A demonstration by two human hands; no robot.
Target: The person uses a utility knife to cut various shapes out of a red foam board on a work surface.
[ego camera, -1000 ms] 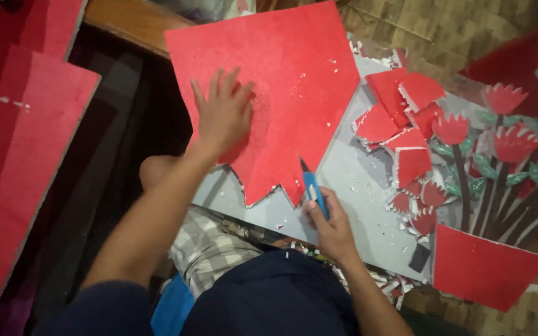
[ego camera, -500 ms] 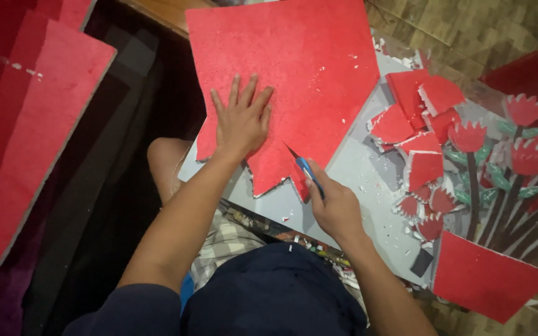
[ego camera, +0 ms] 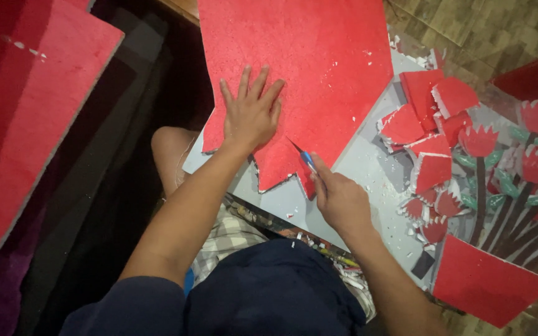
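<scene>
the right hand (ego camera: pixel 342 200) has its fingers closed around a blue knife (ego camera: pixel 306 159), whose blade has pushed further into the red sheet (ego camera: pixel 319 68) on the grey table (ego camera: pixel 368 168); beyond it the left hand (ego camera: pixel 251 115) still presses flat, fingers spread

Left of you: a big red foam panel (ego camera: pixel 29 118) leaned over a dark floor.
Right of you: red offcuts (ego camera: pixel 434 115) lay piled beside finished red flowers (ego camera: pixel 518 140) with green leaves.
Lower right: a red square (ego camera: pixel 487 283) lay flat.
</scene>
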